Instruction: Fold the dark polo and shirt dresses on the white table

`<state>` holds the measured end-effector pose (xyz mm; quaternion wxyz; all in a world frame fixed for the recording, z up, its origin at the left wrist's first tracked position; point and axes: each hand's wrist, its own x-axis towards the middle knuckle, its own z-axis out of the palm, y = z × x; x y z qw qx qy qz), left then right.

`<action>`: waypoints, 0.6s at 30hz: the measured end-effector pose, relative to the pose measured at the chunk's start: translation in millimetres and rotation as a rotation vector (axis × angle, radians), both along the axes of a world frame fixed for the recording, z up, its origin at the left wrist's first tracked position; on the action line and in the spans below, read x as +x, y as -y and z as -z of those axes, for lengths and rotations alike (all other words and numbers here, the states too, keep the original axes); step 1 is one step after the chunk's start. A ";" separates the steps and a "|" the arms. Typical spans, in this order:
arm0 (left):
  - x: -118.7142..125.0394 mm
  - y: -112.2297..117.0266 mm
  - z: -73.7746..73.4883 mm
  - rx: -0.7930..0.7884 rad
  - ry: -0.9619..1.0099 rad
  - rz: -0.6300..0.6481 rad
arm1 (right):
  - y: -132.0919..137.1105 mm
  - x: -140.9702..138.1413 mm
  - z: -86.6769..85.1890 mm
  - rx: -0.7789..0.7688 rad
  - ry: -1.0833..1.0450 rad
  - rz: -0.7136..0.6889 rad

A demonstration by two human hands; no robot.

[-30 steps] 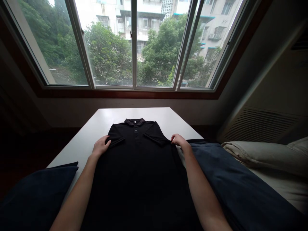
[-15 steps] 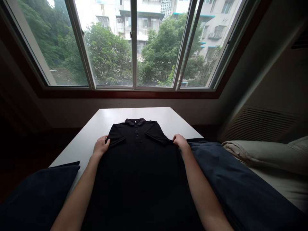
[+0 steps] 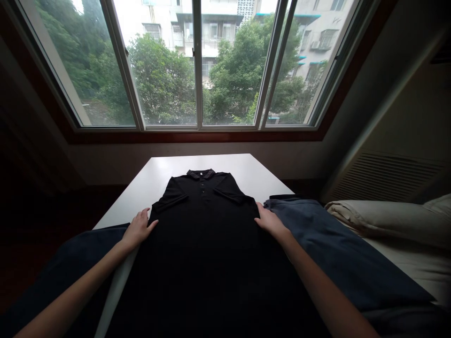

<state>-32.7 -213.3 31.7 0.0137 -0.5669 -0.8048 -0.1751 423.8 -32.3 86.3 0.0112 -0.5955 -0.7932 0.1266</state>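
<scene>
A black short-sleeved polo shirt (image 3: 204, 234) lies face up, its collar at the far end and its hem running out of view toward me. My left hand (image 3: 139, 228) rests at the shirt's left side just below the sleeve, thumb on the cloth and spread from the fingers. At the right side, below the other sleeve, my right hand (image 3: 270, 219) touches the edge with its thumb apart from the fingers. Both hands look open, with no cloth visibly gripped.
The shirt lies on a white table (image 3: 169, 164) below a window (image 3: 197, 136). Dark blue garments (image 3: 317, 234) lie at the right, and dark blue cloth (image 3: 81, 249) lies at the left. Beige bedding or cushions (image 3: 380, 217) are at the far right.
Both hands have left the sleeve ends and slid nearer to me along the shirt's sides, their fingers loosening. The sleeves lie a little more spread out.
</scene>
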 end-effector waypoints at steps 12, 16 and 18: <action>87.3 178.3 2.9 0.032 0.256 0.098 | 157.1 90.4 49.6 0.285 -0.033 -0.023; 90.4 221.1 2.1 -0.114 0.423 0.120 | 182.9 122.1 63.2 0.249 -0.156 -0.003; 89.3 236.7 -0.3 -0.165 0.498 0.113 | 187.8 138.2 67.8 0.225 -0.218 -0.009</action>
